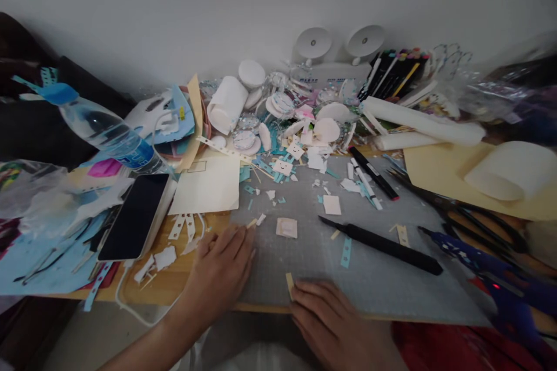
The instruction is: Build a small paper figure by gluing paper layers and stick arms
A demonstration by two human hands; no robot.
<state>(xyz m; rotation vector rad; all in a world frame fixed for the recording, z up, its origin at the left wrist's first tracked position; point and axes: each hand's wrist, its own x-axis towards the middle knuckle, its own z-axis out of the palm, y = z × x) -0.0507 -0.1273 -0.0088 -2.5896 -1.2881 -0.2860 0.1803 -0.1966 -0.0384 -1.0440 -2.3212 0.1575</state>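
My left hand (pixel 227 264) lies palm down at the left edge of the grey cutting mat (pixel 278 264), fingers stretched out and close together. A tiny cream scrap (pixel 252 223) and a white scrap (pixel 261 219) are at its fingertips. At the mat's front edge, my right hand (pixel 325 314) has its fingers closed on a narrow cream paper strip (pixel 289 286); the thumb is hidden. Between and beyond the hands sits a small layered cream paper square (pixel 286 228). Another pale square (pixel 332 204) lies farther back. A black craft knife (pixel 391 246) rests to the right.
Scissors (pixel 474 220) and a blue glue gun (pixel 483 269) lie at right. Paper discs, tinsel and smiling paper figures (pixel 282 167) pile up at the back. On the left are a phone (pixel 136 217), a cable and a water bottle (pixel 104 127).
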